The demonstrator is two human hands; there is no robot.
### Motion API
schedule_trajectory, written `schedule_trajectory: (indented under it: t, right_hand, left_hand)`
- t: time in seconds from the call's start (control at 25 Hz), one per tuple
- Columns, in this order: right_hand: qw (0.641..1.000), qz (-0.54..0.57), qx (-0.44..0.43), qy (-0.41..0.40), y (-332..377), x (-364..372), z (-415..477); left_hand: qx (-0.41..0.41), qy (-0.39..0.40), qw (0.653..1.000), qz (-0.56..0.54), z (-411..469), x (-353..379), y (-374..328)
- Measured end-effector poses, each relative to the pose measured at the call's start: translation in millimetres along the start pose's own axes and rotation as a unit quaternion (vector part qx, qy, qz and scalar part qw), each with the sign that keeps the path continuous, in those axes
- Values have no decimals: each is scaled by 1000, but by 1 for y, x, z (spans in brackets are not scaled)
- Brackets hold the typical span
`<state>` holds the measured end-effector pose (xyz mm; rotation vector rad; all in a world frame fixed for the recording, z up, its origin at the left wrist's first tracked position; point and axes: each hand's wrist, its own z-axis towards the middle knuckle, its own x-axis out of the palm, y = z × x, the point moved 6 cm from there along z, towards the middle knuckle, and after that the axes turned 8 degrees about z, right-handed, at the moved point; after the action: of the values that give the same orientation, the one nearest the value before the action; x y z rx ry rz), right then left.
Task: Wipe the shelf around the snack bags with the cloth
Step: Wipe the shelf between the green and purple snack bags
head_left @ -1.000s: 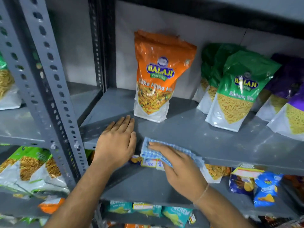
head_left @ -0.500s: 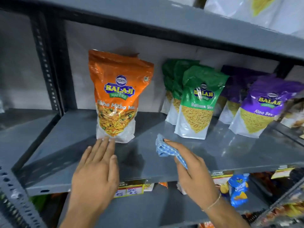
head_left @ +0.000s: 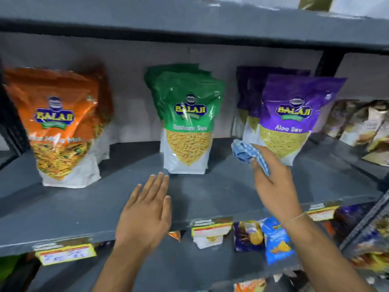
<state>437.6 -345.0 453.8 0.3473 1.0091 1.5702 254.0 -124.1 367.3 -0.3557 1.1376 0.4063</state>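
Note:
A grey metal shelf (head_left: 69,204) holds upright snack bags: an orange bag (head_left: 60,125) at the left, green bags (head_left: 187,119) in the middle, purple bags (head_left: 288,116) at the right. My right hand (head_left: 273,182) grips a bunched blue checked cloth (head_left: 245,153), raised just in front of the purple bags, between them and the green ones. My left hand (head_left: 147,211) lies flat, fingers together, palm down on the shelf's front, its fingertips close to the green bag's base.
An upper shelf (head_left: 189,26) hangs low over the bags. Brown and white packets (head_left: 362,127) stand at the far right. Yellow price tags (head_left: 65,253) line the shelf's front edge. Below it, small snack packets (head_left: 275,239) fill the lower shelf.
The view has swung right along the shelf. My right hand with the cloth has moved right and back, from beside the orange bag to the purple bags. My left hand slid right too.

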Motion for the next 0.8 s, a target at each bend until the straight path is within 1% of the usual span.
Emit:
schedule_trajectory:
  t: [0.08,0.16,0.28,0.4,0.48,0.56,0.64,0.72,0.8]
  right_hand:
    - [1000,18,-5,18,-15,-16,15]
    - [998,39,0,39,-24,-19,30]
    - [999,29,-3,42,-37,-6,72]
    - [997,-40,57,41,-82,27,131]
    - [989,-87,97,63,-110,53,159]
    - [979,-129,124,102,-133,76,177]
    - [964,-191,108,149,-149,91,187]
    - [937,-264,90,209,-164,106,189]
    - [911,-313,92,253,-183,118,193]
  left_hand:
    - [-24,6,999,41,-1,5,-1]
    - [-30,32,998,48,-3,9,2]
    - [-25,51,997,47,-1,10,-1]
    - [-30,66,997,36,-1,10,-1]
    - [-32,59,997,27,0,9,2]
    - [-31,60,997,22,0,10,1]
    - [-33,58,998,20,0,11,0]
    - [-37,57,998,18,0,10,2]
    - [-39,51,998,21,1,10,3]
